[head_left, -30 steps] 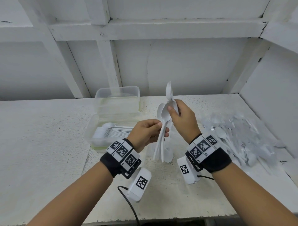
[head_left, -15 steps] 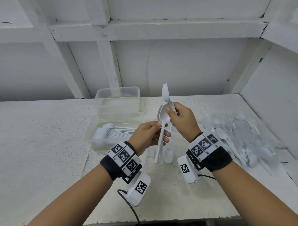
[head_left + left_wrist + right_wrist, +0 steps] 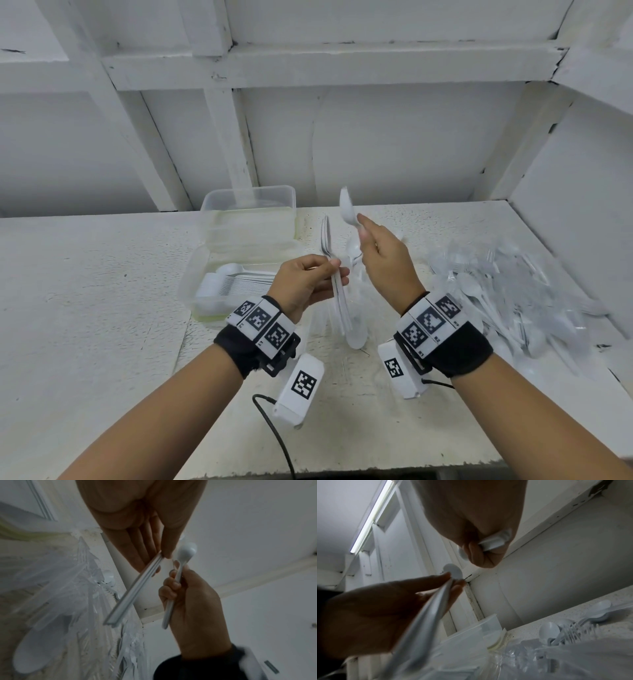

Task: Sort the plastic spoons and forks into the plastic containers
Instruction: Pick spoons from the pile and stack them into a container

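My left hand (image 3: pixel 334 270) pinches a bundle of white plastic cutlery (image 3: pixel 339 298) by the handles, fork tines (image 3: pixel 325 236) pointing up. The left wrist view shows the stacked handles (image 3: pixel 137 588) between thumb and fingers. My right hand (image 3: pixel 363 233) is just right of the bundle and apart from it. It grips a white spoon (image 3: pixel 346 209) with the bowl up; the spoon (image 3: pixel 178 577) also shows in its curled fingers. A clear container (image 3: pixel 191 274) at left holds stacked spoons (image 3: pixel 233 284). Behind it stands a second clear container (image 3: pixel 246 212).
A heap of loose white spoons and forks in clear plastic wrap (image 3: pixel 513 291) covers the table's right side, next to the right wall. One spoon (image 3: pixel 356 335) lies on the table under my hands. A white wall with beams closes the back.
Both hands were together on the bundle. My right hand has since drawn a spoon out and lifted it up and to the right, while my left hand keeps the rest.
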`<state>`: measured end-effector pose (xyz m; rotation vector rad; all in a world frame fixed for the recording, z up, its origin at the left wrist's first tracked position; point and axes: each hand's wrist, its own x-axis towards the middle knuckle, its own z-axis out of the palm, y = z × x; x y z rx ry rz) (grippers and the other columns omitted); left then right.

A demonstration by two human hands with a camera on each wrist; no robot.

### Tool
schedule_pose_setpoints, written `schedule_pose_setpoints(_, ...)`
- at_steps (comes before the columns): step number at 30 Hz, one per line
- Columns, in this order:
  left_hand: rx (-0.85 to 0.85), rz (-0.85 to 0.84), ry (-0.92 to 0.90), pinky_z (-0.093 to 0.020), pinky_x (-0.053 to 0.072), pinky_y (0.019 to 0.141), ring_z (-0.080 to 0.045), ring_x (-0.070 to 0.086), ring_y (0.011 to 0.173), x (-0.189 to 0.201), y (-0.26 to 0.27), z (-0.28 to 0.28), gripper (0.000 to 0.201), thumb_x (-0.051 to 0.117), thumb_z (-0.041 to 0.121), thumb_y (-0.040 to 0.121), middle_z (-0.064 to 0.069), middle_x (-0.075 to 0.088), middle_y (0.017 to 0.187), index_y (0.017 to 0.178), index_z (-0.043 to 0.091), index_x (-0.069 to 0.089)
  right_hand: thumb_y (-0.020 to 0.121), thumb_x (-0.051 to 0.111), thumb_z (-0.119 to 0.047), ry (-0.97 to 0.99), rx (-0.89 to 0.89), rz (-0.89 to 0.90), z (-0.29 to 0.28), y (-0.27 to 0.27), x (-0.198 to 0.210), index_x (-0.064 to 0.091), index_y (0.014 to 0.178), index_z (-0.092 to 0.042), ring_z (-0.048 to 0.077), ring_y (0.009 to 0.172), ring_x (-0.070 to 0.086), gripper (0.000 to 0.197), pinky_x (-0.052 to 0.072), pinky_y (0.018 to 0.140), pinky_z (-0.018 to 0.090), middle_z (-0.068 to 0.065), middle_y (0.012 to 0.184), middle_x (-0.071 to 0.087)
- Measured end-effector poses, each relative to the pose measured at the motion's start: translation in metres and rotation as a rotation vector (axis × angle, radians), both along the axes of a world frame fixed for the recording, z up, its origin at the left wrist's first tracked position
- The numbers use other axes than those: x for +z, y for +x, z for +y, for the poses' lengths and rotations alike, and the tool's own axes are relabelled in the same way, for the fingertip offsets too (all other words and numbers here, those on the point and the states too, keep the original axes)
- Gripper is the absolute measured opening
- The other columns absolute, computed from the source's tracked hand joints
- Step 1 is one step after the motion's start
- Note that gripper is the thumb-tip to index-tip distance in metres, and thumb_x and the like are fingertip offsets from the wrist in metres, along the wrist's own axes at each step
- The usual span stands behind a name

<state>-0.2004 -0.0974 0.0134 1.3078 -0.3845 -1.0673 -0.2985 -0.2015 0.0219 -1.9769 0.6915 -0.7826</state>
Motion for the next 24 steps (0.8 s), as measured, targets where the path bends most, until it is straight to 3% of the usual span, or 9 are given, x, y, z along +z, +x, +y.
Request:
schedule_pose_setpoints(3,0.071,0.015,-0.031,-0.027,0.059,0.069,-0.016,0.07,0.072,-0.001,-0.001,-0.004,0.008,0.063,0.01,0.086,-0.007,0.073,0.078,0.079,0.005,0.063,0.097,0.044,-0.014,-0.029,0.001,-0.015,0.01,0.0,-0.009,0.047,0.125,-0.009,0.006,0.069,0.052,0.028,0.041,0.061,0.01,-0.005,0.08,0.052)
schedule_pose_setpoints(5,0.085,-0.005,-0.038,-0.027,0.058,0.07,-0.015,0.069,0.075,0.0,-0.002,-0.007,0.009,0.065,0.011,0.085,-0.007,0.072,0.079,0.077,0.007,0.066,0.096,0.048,-0.014,-0.041,-0.021,-0.032,0.016,0.001,-0.015,0.053,0.117,-0.008,0.007,0.076,0.056,0.023,0.042,0.065,0.008,-0.004,0.086,0.057)
schedule_pose_setpoints(9,0.107,-0.014,-0.027,-0.026,0.057,0.074,-0.014,0.067,0.082,0.0,-0.003,-0.009,0.01,0.066,0.015,0.084,-0.007,0.071,0.086,0.087,0.007,0.071,0.094,0.051,-0.015,-0.048,-0.034,-0.076,0.023,0.001,-0.02,0.06,0.112,-0.01,-0.004,0.084,0.055,0.02,0.042,0.071,0.002,-0.007,0.095,0.06)
schedule_pose_setpoints(11,0.12,-0.044,0.003,-0.024,0.055,0.068,-0.012,0.062,0.082,0.0,-0.003,-0.008,0.012,0.067,0.02,0.084,-0.002,0.069,0.084,0.086,0.009,0.071,0.095,0.051,-0.017,-0.042,-0.017,-0.085,0.023,-0.001,-0.018,0.061,0.113,-0.014,-0.002,0.086,0.056,0.021,0.044,0.074,0.005,-0.008,0.097,0.06)
schedule_pose_setpoints(13,0.134,-0.104,0.043,-0.025,0.049,0.07,-0.011,0.057,0.083,0.0,-0.002,-0.008,0.014,0.067,0.027,0.083,0.003,0.067,0.082,0.084,0.014,0.072,0.096,0.049,-0.022,0.061,0.044,-0.078,0.025,-0.003,-0.014,0.058,0.114,-0.024,0.004,0.082,0.061,0.02,0.053,0.073,0.019,-0.008,0.094,0.058)
schedule_pose_setpoints(15,0.144,-0.17,0.066,-0.026,0.044,0.072,-0.01,0.055,0.084,0.001,-0.002,-0.007,0.016,0.067,0.032,0.082,0.005,0.066,0.081,0.084,0.016,0.072,0.096,0.048,-0.027,0.232,0.122,-0.048,0.029,-0.006,-0.008,0.05,0.115,-0.034,0.009,0.068,0.065,0.02,0.056,0.061,0.03,-0.002,0.088,0.059)
schedule_pose_setpoints(17,0.145,-0.217,0.067,-0.023,0.041,0.07,-0.008,0.055,0.08,0.002,-0.002,-0.007,0.017,0.067,0.033,0.082,0.007,0.066,0.074,0.083,0.017,0.073,0.096,0.048,-0.026,0.269,0.161,0.005,0.032,-0.007,-0.008,0.044,0.12,-0.036,0.005,0.055,0.059,0.026,0.052,0.05,0.025,0.0,0.08,0.058)
schedule_pose_setpoints(20,0.135,-0.275,0.08,-0.021,0.043,0.069,-0.007,0.058,0.078,0.004,0.001,-0.005,0.02,0.064,0.037,0.084,0.01,0.069,0.076,0.084,0.018,0.072,0.096,0.047,-0.021,0.156,0.157,0.056,0.03,-0.006,-0.013,0.042,0.129,-0.03,-0.002,0.062,0.053,0.035,0.042,0.062,0.015,-0.014,0.078,0.054)
schedule_pose_setpoints(24,0.112,-0.297,0.089,-0.03,0.048,0.075,-0.012,0.065,0.08,0.006,0.015,0.002,0.038,0.049,0.053,0.088,0.003,0.071,0.088,0.095,0.019,0.064,0.096,0.048,-0.022,0.139,0.211,0.086,0.027,-0.002,-0.017,0.047,0.126,-0.033,0.011,0.093,0.059,0.032,0.049,0.084,0.029,-0.005,0.105,0.063)
